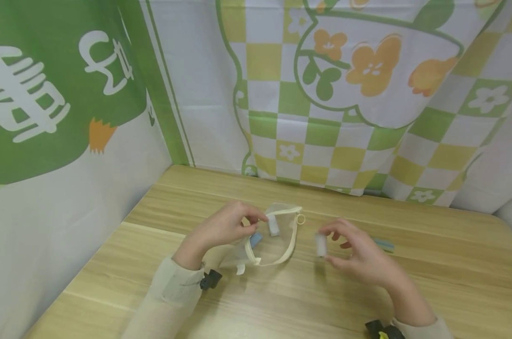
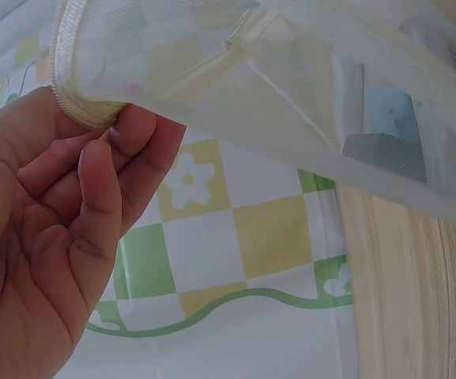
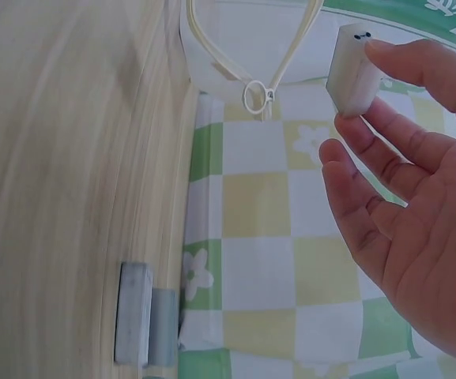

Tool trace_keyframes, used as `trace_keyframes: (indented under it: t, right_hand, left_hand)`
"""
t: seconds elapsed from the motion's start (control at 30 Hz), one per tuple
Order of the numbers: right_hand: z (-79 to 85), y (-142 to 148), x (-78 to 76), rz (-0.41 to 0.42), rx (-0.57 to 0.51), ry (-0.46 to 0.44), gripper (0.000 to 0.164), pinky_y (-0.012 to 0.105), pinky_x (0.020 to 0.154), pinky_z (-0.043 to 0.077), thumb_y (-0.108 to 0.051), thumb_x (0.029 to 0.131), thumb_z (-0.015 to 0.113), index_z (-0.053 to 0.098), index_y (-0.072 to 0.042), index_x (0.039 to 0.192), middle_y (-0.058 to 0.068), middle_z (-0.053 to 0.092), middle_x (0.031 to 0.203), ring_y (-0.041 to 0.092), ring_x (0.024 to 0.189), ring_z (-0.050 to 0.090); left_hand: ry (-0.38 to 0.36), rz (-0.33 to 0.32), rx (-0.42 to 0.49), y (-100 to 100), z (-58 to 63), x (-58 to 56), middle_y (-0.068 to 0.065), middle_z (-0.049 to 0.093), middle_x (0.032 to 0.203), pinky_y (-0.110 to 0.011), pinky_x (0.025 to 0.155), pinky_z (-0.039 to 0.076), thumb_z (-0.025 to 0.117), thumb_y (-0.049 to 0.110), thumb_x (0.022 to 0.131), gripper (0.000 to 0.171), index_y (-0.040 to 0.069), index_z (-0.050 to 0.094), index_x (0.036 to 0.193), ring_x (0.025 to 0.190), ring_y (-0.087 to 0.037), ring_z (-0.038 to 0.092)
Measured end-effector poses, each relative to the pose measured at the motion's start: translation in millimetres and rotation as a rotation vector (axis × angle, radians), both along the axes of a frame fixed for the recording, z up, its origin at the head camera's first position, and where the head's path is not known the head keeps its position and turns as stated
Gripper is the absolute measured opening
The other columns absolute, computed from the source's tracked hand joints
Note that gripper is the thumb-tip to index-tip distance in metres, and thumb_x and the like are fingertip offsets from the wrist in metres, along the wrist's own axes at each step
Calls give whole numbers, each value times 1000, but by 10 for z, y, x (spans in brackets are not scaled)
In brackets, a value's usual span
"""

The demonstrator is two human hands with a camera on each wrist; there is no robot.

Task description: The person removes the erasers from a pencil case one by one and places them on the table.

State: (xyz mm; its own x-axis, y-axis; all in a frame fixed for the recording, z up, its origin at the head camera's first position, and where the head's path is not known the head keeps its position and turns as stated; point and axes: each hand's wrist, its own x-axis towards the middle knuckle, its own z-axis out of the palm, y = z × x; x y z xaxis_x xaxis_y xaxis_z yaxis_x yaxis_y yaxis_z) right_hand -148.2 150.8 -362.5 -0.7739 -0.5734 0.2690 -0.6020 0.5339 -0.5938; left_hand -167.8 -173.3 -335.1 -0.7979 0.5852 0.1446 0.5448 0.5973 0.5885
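Checkered cloth (image 1: 277,101) is hanging behind the table (image 1: 281,306); the left hand (image 1: 226,228) is pinching a pouch (image 1: 277,247) by its rim; nearby, the right hand (image 1: 359,252) is holding a white block (image 1: 321,246), long axis standing near-upright.

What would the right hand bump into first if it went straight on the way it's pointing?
Likely the see-through pouch, though the right hand and its white block might pass above; depth is unclear.

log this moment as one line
left hand: pinches mesh pouch rim; right hand: holds white block above table; pouch: open, white piece, blue piece inside
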Motion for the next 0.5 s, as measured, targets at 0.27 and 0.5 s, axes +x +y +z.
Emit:
trace_keyframes:
  t: [0.27, 0.5]
  right_hand:
    - [2, 99, -8, -8, -33, 18, 51, 26, 77, 53, -3, 77, 81, 62, -14, 123, -2, 62, 117, 6, 96, 51]
    - [-17, 224, -13, -18, -54, 49, 51, 25, 76, 54, -1, 76, 81, 62, -12, 122, -1, 61, 115, 2, 97, 50]
  left_hand:
    - [-3, 7, 2, -10, 13, 11, -8, 74, 93, -16, 50, 43, 62, -1, 90, 26, -1, 72, 114, 60, -7, 52]
    - [-11, 12, 3, -5, 16, 13, -8, 74, 93, -15, 49, 40, 62, -1, 90, 26, 0, 72, 114, 55, -2, 45]
